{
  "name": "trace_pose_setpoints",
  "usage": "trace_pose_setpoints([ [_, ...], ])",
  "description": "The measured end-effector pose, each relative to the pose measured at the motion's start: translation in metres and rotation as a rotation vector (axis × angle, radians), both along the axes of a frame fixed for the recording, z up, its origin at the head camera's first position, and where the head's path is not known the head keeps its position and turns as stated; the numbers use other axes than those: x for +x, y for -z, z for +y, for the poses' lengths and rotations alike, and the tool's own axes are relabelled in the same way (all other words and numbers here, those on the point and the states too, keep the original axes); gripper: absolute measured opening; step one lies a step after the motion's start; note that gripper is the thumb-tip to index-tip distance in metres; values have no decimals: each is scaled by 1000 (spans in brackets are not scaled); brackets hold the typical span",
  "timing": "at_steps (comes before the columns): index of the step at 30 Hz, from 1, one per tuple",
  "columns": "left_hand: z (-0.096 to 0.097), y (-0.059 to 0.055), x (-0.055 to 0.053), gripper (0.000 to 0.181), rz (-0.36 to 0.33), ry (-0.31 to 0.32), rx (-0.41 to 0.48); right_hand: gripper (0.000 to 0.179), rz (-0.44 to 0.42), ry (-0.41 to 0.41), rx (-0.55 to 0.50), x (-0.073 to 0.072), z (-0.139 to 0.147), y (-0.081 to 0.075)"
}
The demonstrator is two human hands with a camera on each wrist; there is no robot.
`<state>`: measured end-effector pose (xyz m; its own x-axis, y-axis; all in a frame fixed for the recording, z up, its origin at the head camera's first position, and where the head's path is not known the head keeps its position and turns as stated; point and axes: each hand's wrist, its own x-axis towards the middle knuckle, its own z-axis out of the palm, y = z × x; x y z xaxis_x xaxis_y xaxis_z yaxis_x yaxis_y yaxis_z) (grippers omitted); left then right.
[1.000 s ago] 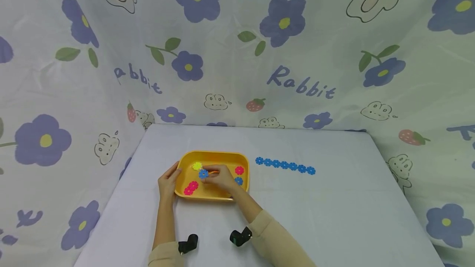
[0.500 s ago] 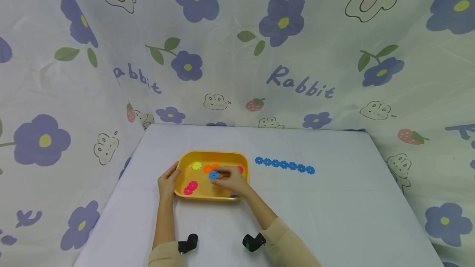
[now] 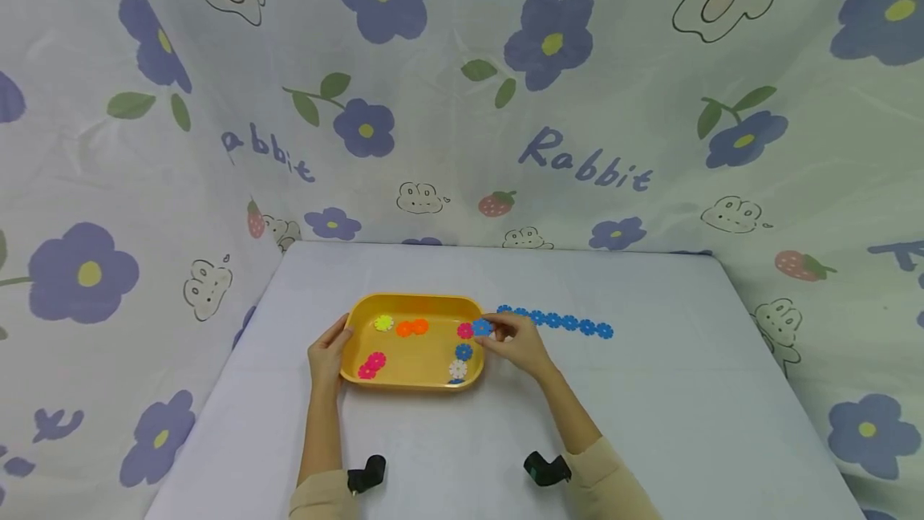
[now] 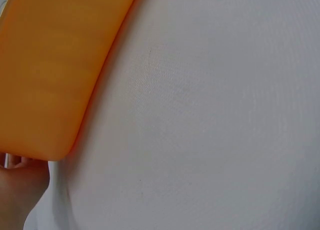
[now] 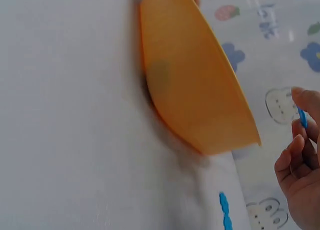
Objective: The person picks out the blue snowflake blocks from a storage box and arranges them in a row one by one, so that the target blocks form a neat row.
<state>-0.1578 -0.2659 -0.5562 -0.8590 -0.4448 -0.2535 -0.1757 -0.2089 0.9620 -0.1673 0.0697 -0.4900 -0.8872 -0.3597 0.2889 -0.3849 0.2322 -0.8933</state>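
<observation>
My left hand (image 3: 328, 351) grips the left end of a yellow plastic tray (image 3: 415, 359), thumb at the rim. Just over the tray's right rim, my right hand (image 3: 521, 343) pinches a blue flower-shaped disc (image 3: 481, 328) between thumb and fingers; the right wrist view shows that disc (image 5: 302, 117) edge-on. Lying in the tray are a yellow flower disc (image 3: 383, 323), orange ones (image 3: 411, 328), pink ones (image 3: 373, 365), a single pink one (image 3: 465, 331), a blue one (image 3: 464, 352) and a white one (image 3: 458, 369).
Right of the tray, several blue flower discs form a straight row (image 3: 563, 322) on the white tabletop (image 3: 650, 392); my right hand is near its left end. A patterned curtain (image 3: 447, 119) hangs behind and at the sides. Black wrist cameras (image 3: 547, 469) sit by both sleeves.
My right hand has carried the blue flower disc rightwards from the tray's middle to its right rim, uncovering the orange, blue and white discs. The left hand and tray stay put.
</observation>
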Motion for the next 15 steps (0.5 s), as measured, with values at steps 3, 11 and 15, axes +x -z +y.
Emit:
trace_pose_setpoints([
  [3,0,0,0,45,1,3,2,30,87,102,34,-2,28,3],
  [11,1,-4,1,45,-5,-2,16,34,74,329,80,-22,101,53],
  [15,2,-4,2,45,0,7,20,36,48,429,98,-23,128,63],
])
